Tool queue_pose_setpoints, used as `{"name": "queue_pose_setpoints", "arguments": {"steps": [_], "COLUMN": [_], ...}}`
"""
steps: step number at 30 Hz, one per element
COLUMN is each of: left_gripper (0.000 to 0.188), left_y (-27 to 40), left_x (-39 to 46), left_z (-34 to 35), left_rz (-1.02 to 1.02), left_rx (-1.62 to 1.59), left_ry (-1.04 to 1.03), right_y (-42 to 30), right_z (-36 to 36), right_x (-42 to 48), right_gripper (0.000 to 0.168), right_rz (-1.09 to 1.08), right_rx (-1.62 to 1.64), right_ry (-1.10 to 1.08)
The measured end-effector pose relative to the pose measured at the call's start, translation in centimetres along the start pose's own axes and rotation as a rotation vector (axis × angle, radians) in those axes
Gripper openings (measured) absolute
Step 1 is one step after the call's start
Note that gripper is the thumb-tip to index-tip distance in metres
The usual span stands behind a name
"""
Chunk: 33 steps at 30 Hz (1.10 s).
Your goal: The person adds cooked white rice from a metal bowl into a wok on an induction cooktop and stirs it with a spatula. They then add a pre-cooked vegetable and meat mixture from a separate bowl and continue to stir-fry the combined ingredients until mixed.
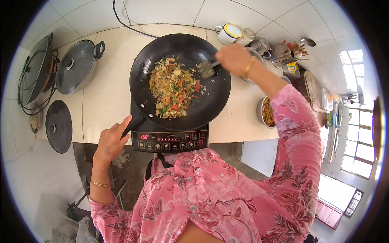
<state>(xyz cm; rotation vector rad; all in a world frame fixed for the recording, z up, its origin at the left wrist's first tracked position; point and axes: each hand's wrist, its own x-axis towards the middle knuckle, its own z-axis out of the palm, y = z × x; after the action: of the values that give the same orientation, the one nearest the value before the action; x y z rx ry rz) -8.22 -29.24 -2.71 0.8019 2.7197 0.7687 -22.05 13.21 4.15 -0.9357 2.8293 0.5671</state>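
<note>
Fried rice (174, 88) with red and green bits is heaped in the left and middle of a black wok (182, 45). The wok sits on a Midea induction cooker (170, 141), whose red display is lit. My left hand (112, 139) grips the wok's black handle (133, 123) at the lower left. Over the wok's right rim, my right hand (232, 59) is closed around the handle of a spatula (206, 69). The spatula's head is blurred and stands inside the wok, right of the rice, with some food on it.
A lidded pot (76, 66), an electric pan (38, 73) with a coiled cord and a loose dark lid (58, 126) are on the left. At right are an enamel mug (228, 34), a metal bowl of food (267, 112) and a chopstick holder (282, 59). A tiled wall (164, 12) closes the back.
</note>
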Motion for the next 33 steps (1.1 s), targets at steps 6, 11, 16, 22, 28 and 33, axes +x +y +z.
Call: {"name": "queue_pose_setpoints", "arguments": {"steps": [6,11,16,22,28,33], "left_gripper": [0.073,0.072,0.072,0.07,0.067,0.069], "left_y": [-0.5,-0.2,-0.2,-0.9,-0.7,-0.9], "left_x": [-0.3,-0.3,0.1,-0.3,0.0,0.2], "left_z": [0.2,0.3,-0.2,0.5,0.1,-0.2], "left_rz": [-0.001,-0.002,-0.011,0.007,0.002,0.026], "left_rx": [-0.005,-0.013,0.003,-0.015,-0.02,0.003], "left_ry": [0.013,0.01,-0.026,0.007,-0.003,-0.012], "right_y": [-1.1,1.7,-3.4,0.0,-5.6,-10.0], "right_z": [-2.5,-4.7,-1.0,-3.9,0.2,3.6], "right_x": [0.3,-1.0,-0.4,-1.1,-1.9,-0.3], "right_gripper": [0.009,0.005,0.009,0.009,0.016,0.022], "right_rz": [-0.145,-0.062,-0.092,-0.046,-0.207,0.186], "right_rx": [0.047,-0.106,0.278,0.071,0.545,0.889], "right_ry": [0.147,-0.101,-0.161,-0.132,-0.421,-0.217]}}
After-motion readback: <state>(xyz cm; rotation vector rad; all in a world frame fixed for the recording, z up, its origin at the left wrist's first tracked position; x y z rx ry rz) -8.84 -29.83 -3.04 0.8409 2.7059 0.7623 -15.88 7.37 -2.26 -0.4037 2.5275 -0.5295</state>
